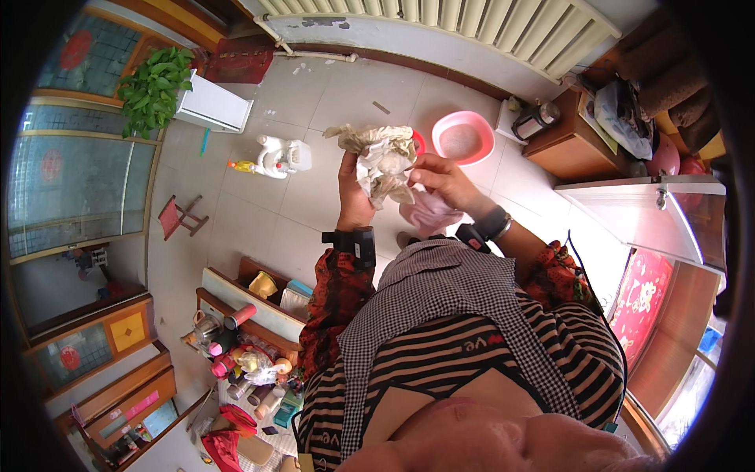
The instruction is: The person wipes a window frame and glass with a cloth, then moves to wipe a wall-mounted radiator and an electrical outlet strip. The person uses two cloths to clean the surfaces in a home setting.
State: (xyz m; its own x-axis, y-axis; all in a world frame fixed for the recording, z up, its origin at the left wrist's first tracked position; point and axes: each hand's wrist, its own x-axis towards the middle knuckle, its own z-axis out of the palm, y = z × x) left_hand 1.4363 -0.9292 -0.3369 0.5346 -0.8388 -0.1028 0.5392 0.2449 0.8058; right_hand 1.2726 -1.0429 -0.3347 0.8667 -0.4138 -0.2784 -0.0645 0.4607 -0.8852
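Note:
In front of me, my left hand (354, 197) grips a crumpled cream-and-white bundle (385, 165) from its left side. Whether this is cloth or paper I cannot tell. My right hand (447, 182) is closed at the bundle's right edge, thumb and fingers pinching it. Below the right hand shows a pale pink, soft-looking thing (429, 212), partly covered by hand and bundle; I cannot tell whether it hangs or rests on something. Part of a red round rim (419, 141) peeks out behind the bundle.
A pink basin (464, 138) stands on the tiled floor ahead. Leftward are a white jug (295, 156), a yellow-liquid bottle (242, 166), a folding stool (181, 217) and a potted plant (157, 82). A radiator (448, 23) lines the far wall. A cluttered table (252, 377) is near left.

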